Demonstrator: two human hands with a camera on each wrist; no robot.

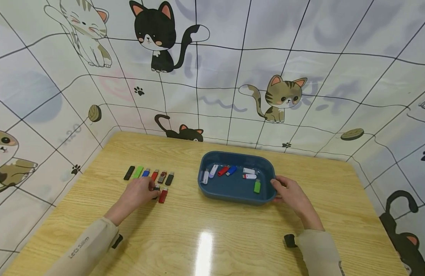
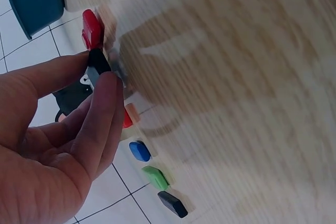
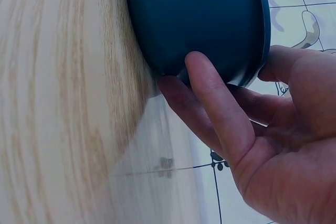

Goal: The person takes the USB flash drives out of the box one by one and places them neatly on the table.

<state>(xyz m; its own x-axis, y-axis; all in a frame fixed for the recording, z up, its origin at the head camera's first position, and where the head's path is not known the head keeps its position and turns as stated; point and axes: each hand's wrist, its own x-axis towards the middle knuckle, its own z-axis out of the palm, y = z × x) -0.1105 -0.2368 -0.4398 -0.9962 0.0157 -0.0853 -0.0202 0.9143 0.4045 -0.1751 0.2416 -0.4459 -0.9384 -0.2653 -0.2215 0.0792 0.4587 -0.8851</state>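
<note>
My left hand (image 1: 138, 193) pinches a black USB flash drive (image 2: 97, 62) between thumb and fingers, low over the table. A dark red USB flash drive (image 1: 163, 195) lies just right of it. Behind the hand runs a row of several more drives, among them a black one (image 1: 129, 173), a green one (image 1: 138, 171) and a grey-and-red one (image 1: 162, 176). With my right hand (image 1: 294, 196) I hold the right end of a dark blue tray (image 1: 233, 197), thumb at the rim and fingers against the wall's underside. Several white, red, blue and green flash drives lie scattered inside the tray.
The light wooden table (image 1: 184, 234) meets a wall covering (image 1: 219, 69) with printed cats and grid lines at the back and both sides. A bright light reflection (image 1: 204, 253) shows near the table's front.
</note>
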